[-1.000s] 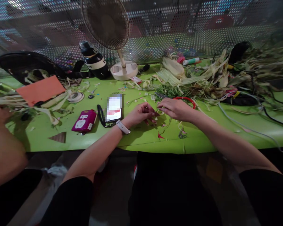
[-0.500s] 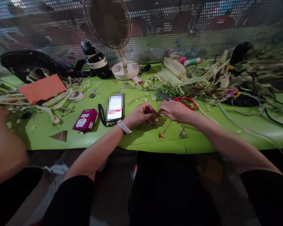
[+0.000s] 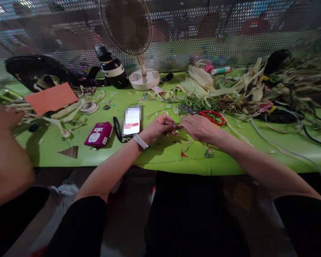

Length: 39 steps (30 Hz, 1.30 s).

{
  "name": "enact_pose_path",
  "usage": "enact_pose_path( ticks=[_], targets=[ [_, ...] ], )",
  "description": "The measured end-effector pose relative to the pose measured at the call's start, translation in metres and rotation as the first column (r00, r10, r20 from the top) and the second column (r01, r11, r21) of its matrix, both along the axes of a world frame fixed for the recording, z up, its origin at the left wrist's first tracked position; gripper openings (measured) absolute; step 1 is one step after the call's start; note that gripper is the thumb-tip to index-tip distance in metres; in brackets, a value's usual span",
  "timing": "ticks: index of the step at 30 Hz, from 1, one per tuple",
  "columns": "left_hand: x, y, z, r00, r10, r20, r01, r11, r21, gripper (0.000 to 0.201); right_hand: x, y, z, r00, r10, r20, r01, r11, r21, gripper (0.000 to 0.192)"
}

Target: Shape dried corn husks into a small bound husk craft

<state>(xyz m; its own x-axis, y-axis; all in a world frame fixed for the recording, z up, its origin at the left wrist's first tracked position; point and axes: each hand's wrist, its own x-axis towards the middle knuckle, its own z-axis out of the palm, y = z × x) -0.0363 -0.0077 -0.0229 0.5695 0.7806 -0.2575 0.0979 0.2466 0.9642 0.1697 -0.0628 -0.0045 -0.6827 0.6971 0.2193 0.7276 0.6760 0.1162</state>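
My left hand (image 3: 162, 127), with a pale band (image 3: 141, 141) on its wrist, is closed in a pinch over the green table (image 3: 160, 159). Its fingertips meet those of my right hand (image 3: 197, 126), which is also pinched, knuckles up. Whatever sits between the fingers is too small and hidden to name. Scissors (image 3: 212, 117) with red handles lie just behind my right hand. A lit phone (image 3: 132, 120) with a black strap rests left of my left hand. On the table in front of my hands are a small red pointed scrap (image 3: 183, 154) and a greyish tangled bit (image 3: 208, 153).
Dried husks (image 3: 200, 80) and green strands heap up at the back right, with cables (image 3: 283, 146) nearby. A fan (image 3: 144, 79), a black bottle (image 3: 113, 71), a purple power adapter (image 3: 98, 134) and an orange card (image 3: 51, 99) stand or lie leftward. Another person's arm (image 3: 8, 153) is at far left.
The view has shifted slightly, so table items appear a little further right. My hands stay together, with small finger movements. The other person's hand at the left has come further into view.
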Motion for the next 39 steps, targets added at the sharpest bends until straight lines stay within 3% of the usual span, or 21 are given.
enact_pose_path(
  ticks=[5, 9, 15, 25, 33, 36, 39],
  targets=[
    [-0.002, 0.001, -0.001, 0.998, -0.063, 0.017, 0.062, 0.996, 0.063, 0.044, 0.0, 0.001, -0.004, 0.98, -0.028, -0.197, 0.005, 0.993, -0.117, 0.024],
    [-0.004, 0.001, -0.001, 0.99, -0.134, 0.054, 0.124, 0.98, 0.156, 0.045, 0.001, 0.006, -0.015, 0.93, 0.004, -0.368, -0.066, 0.986, -0.155, 0.045],
    [-0.005, 0.001, 0.0, 0.989, -0.131, 0.066, 0.107, 0.952, 0.285, 0.051, 0.004, 0.017, -0.03, 0.862, 0.004, -0.508, -0.133, 0.966, -0.22, 0.06],
    [-0.005, -0.001, 0.001, 0.998, 0.05, 0.038, -0.06, 0.935, 0.35, 0.039, 0.001, 0.015, -0.026, 0.855, -0.12, -0.505, 0.006, 0.975, -0.222, 0.044],
    [-0.004, 0.004, 0.002, 0.984, 0.158, 0.079, -0.171, 0.968, 0.186, 0.032, -0.001, 0.011, -0.021, 0.842, -0.135, -0.523, 0.042, 0.982, -0.185, 0.033],
    [-0.003, 0.003, -0.001, 0.989, 0.14, 0.052, -0.148, 0.956, 0.254, 0.031, -0.001, 0.011, -0.021, 0.87, -0.112, -0.479, 0.044, 0.988, -0.151, 0.034],
    [-0.002, -0.001, -0.002, 0.992, 0.121, 0.038, -0.126, 0.909, 0.397, 0.031, -0.002, 0.012, -0.023, 0.908, -0.096, -0.408, 0.056, 0.993, -0.108, 0.033]
  ],
)
